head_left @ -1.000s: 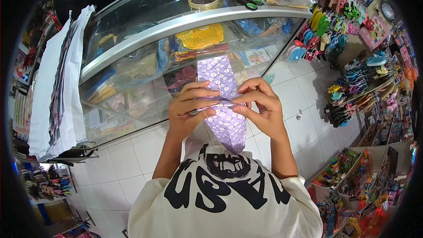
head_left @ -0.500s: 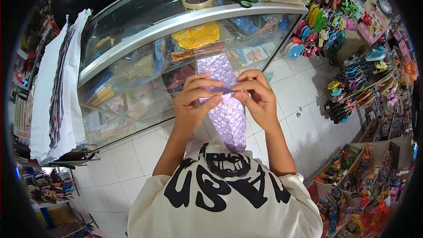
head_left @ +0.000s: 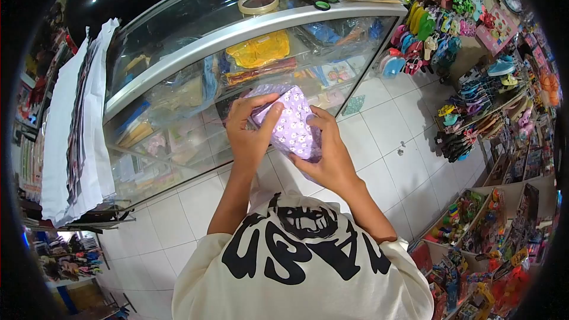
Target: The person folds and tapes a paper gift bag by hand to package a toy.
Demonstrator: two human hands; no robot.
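Observation:
Between my two hands, in front of the glass counter, is a lilac packet in floral paper (head_left: 293, 120) with small white flowers. It looks box-shaped and is held tilted, with one broad face toward me. My left hand (head_left: 250, 127) grips its left side, thumb on the near face and fingers along the upper edge. On the lower right, my right hand (head_left: 327, 151) holds it with the thumb underneath and fingers against the side. The packet's far side is hidden.
A glass display counter (head_left: 195, 45) stands ahead, with a roll of tape (head_left: 258, 3) and green-handled scissors (head_left: 322, 5) on top. White sheets (head_left: 89, 136) hang at left. Racks of sandals (head_left: 424, 35) and bins of toys (head_left: 459, 216) line the right, above white floor tiles (head_left: 379, 172).
The packet has turned, from a long shape pointing toward me to a compact, tilted one. My right hand has moved lower along its side; my left hand has shifted slightly left.

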